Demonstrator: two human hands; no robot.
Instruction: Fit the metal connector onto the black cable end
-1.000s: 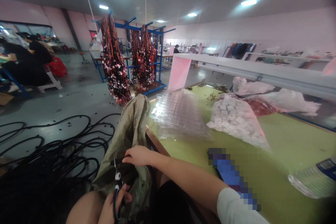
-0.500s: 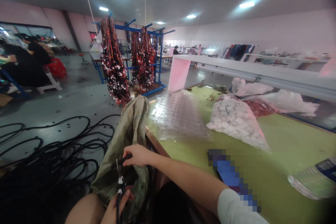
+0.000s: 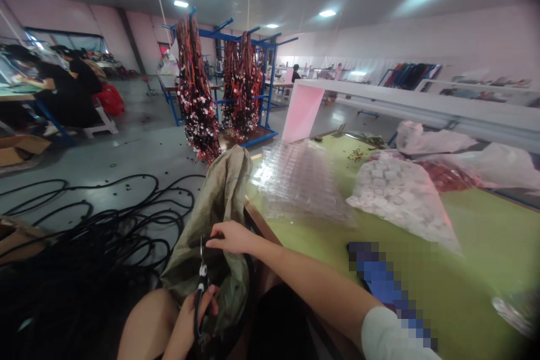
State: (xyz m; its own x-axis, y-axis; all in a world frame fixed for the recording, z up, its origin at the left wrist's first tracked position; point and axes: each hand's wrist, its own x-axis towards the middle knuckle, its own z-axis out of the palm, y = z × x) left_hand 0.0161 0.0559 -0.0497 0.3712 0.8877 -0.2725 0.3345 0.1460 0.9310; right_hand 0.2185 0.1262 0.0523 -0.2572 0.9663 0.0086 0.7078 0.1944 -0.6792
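My left hand (image 3: 190,319) is closed round the black handles of a pair of scissors (image 3: 201,292), blades pointing up. My right hand (image 3: 230,236) pinches a short black cable piece (image 3: 205,240) just above the scissor tips. Both hands work over the mouth of a grey-green woven sack (image 3: 219,219) that leans against the left edge of the green table (image 3: 472,236). My right forearm reaches across from the lower right.
Black cables (image 3: 97,230) lie coiled on the floor at left. On the table are clear plastic trays (image 3: 301,183), a bag of white parts (image 3: 400,197) and a blue object (image 3: 386,287). Wire harnesses hang on a blue rack (image 3: 223,84). People (image 3: 63,90) sit at far left.
The camera has shifted slightly left and down. My right hand took hold of a black cable piece at the sack's mouth; the scissors rose a little toward it.
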